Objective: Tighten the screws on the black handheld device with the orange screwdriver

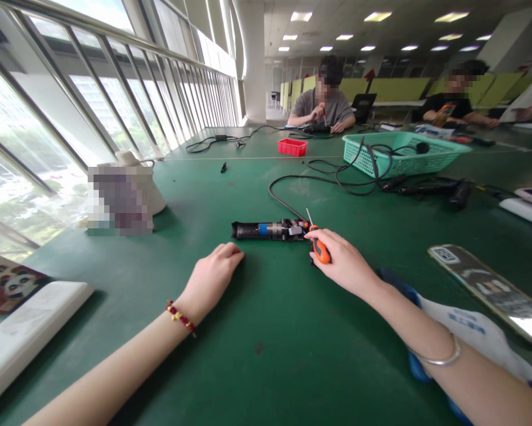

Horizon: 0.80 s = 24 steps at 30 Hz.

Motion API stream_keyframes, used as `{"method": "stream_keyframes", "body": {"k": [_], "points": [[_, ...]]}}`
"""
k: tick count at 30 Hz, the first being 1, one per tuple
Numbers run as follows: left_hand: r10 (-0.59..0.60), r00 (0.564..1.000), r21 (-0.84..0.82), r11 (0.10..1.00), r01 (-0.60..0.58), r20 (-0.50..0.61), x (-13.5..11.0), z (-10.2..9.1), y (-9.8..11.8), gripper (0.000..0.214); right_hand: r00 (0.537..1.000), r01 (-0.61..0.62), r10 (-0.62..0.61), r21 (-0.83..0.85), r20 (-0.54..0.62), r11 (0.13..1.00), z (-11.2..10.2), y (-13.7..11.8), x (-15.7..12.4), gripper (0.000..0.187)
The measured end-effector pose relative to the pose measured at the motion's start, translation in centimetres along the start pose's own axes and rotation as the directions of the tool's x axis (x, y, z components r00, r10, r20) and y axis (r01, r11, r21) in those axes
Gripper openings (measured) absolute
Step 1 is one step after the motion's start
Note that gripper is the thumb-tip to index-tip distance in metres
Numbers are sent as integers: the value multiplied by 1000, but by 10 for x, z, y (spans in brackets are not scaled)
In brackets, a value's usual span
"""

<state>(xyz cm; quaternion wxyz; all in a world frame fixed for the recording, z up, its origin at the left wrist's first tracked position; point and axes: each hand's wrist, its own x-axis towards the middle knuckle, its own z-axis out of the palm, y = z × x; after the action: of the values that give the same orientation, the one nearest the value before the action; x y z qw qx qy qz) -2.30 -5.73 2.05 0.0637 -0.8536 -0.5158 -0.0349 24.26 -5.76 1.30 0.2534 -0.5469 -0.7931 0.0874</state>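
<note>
My right hand (339, 260) is closed round a screwdriver (322, 251) with an orange and black handle. Its thin shaft points up and away from me, over the right end of an opened, corded black device (272, 230). That device lies sideways on the green table, a long tubular body with a blue band and exposed inner parts. My left hand (215, 275) rests on the table just below the device's left end, apart from it. Its fingers are curled together, and the fingertips are hidden, so anything in them cannot be seen.
A green basket (403, 155) with black cables stands at the back right. Farther back is a small red tray (292, 147). A phone-like slab (492, 290) and a blue-white packet (465, 322) lie right; a white box (32, 331) lies left. Two people sit across the table.
</note>
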Motion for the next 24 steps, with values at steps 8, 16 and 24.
{"method": "stream_keyframes", "body": {"k": [8, 16, 24], "points": [[244, 969, -10, 970, -244, -32, 30, 10, 48, 26, 999, 35, -37, 78, 17, 996, 1, -9, -4, 28], [151, 965, -171, 967, -189, -216, 32, 21, 36, 19, 996, 84, -90, 349, 2, 933, 2, -25, -11, 23], [115, 951, -175, 970, -170, -286, 34, 23, 36, 16, 988, 39, -115, 560, 102, 827, 5, -25, -12, 30]]}}
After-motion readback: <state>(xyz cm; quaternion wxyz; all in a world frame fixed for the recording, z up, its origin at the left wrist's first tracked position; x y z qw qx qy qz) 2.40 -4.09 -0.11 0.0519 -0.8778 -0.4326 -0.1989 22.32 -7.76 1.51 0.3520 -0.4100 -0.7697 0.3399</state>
